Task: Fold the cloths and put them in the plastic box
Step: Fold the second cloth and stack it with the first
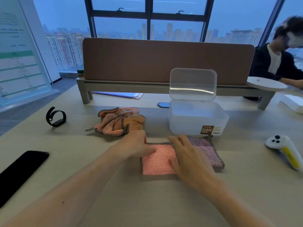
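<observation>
A pink cloth [157, 163] with a checked black-and-white hem lies partly folded on the desk in front of me, its paler underside [205, 149] showing to the right. My left hand [137, 145] pinches the cloth's upper left corner. My right hand [188, 159] lies flat across the fold line, fingers spread. Behind the left hand sits a crumpled heap of pink and orange cloths [118, 122]. The clear plastic box [198, 120] stands just beyond the cloth with its lid [193, 84] tipped up and open; it looks empty.
A black phone [21, 167] lies at the near left and a black wristband [55, 117] further back. A white controller [285, 151] rests at the right. A brown desk divider [164, 59] runs along the back, with another person [278, 59] seated beyond it.
</observation>
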The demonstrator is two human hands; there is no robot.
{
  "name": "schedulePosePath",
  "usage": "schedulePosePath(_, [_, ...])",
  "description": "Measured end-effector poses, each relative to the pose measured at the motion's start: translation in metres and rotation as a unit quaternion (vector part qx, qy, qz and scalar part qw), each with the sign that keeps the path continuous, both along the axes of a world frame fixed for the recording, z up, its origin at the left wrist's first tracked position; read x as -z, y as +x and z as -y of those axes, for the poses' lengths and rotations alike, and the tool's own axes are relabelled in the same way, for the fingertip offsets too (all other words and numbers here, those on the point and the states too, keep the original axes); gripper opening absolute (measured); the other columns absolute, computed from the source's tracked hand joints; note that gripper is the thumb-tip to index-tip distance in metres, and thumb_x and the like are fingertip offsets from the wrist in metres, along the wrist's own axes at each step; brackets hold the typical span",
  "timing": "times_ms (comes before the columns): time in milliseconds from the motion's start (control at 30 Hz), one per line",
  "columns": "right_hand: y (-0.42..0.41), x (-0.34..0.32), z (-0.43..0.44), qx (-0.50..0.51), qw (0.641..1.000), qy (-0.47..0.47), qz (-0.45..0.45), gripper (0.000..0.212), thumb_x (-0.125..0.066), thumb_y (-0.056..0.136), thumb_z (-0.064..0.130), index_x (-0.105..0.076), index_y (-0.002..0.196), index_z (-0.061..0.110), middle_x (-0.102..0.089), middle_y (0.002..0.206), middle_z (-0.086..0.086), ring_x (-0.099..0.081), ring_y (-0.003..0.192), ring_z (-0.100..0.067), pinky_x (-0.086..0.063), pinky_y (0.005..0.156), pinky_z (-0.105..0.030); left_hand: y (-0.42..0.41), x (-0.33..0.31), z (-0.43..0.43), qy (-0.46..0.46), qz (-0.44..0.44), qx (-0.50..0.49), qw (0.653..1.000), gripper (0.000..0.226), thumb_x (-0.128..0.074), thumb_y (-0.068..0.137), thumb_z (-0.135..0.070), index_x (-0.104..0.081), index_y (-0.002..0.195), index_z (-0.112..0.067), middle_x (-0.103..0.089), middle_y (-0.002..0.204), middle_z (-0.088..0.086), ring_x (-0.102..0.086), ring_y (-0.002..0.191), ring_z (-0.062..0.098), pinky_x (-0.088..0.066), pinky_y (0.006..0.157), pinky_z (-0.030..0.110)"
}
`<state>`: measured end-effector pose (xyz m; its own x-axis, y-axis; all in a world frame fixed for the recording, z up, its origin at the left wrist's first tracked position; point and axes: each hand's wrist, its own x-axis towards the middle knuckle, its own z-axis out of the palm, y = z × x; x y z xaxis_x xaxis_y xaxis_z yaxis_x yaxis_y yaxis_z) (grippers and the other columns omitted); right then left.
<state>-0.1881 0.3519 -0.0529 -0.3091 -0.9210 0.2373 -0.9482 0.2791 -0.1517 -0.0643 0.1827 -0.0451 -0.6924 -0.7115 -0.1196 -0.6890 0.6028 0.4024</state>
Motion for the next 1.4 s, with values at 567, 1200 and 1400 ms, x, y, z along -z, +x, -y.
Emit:
schedulePosePath(567, [-0.072, -0.033, -0.006, 0.044, 0.688, -0.154, 0.708, 0.058, -0.078, 0.075, 0.039, -0.066, 0.120, 0.005, -0.078, 0.101, -0.007, -0.075, 0.088, -0.021, -0.063, 0.078, -0.039, -0.053, -0.068, -0.027, 0.487, -0.347, 0.007, 0.802, 0.013, -0.060, 0.100, -0.007, -0.068, 0.109, -0.012, -0.075, 0.093, 0.004, -0.070, 0.077, 0.016, -0.059, 0.068, 0.033])
schedulePosePath(1200, [-0.129, 0.016, -0.033, 0.177, 0.936, -0.076, 0.294, 0.033, -0.064, 0.088, 0.047, -0.060, 0.086, 0.014, -0.073, 0.075, -0.006, -0.067, 0.066, -0.023, -0.059, 0.070, -0.048, -0.112, 0.027, -0.069, 0.125, -0.302, -0.074, 0.942, 0.040, -0.069, 0.094, -0.025, -0.044, 0.125, -0.021, -0.067, 0.104, -0.001, -0.066, 0.095, 0.017, -0.046, 0.082, 0.029])
schedulePosePath(1400, [-0.108, -0.003, -0.040, 0.144, 0.985, -0.091, -0.025, 0.049, -0.047, 0.095, 0.056, -0.052, 0.130, 0.021, -0.062, 0.122, 0.001, -0.061, 0.115, -0.024, -0.051, 0.087, -0.038, -0.104, 0.034, -0.074, -0.099, -0.272, 0.075, 0.954, 0.051, -0.048, 0.101, -0.037, -0.041, 0.149, -0.020, -0.039, 0.154, 0.002, -0.035, 0.144, 0.019, -0.034, 0.118, 0.038])
